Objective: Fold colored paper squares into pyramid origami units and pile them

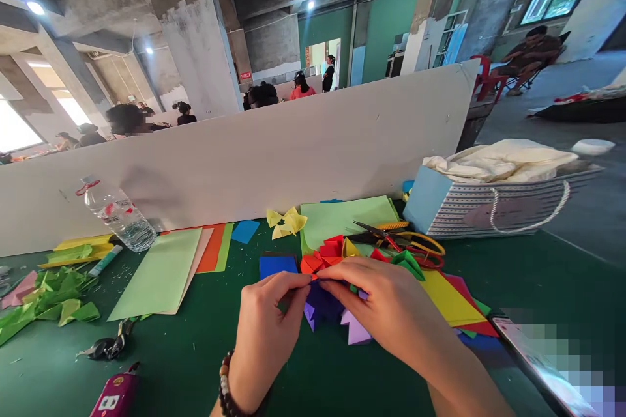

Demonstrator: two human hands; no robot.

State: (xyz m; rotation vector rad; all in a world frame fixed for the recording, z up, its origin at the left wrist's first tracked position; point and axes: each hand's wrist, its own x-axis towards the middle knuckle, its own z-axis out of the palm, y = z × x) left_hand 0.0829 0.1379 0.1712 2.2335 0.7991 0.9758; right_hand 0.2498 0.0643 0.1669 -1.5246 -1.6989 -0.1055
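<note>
My left hand and my right hand meet above the table, thumbs and forefingers pinched on a small piece of red folded paper. Most of that piece is hidden by the fingertips. Just behind it lie red folded paper shapes. Purple folded paper shows below the fingers, with a lilac folded piece beside it. A green folded piece sits beyond my right hand. To its right is a stack of coloured sheets, yellow paper on top.
Scissors lie behind my right hand. A paper bag and a phone are at right. A water bottle, pale green sheets, green scraps, keys and a magenta device are at left. A white partition edges the table.
</note>
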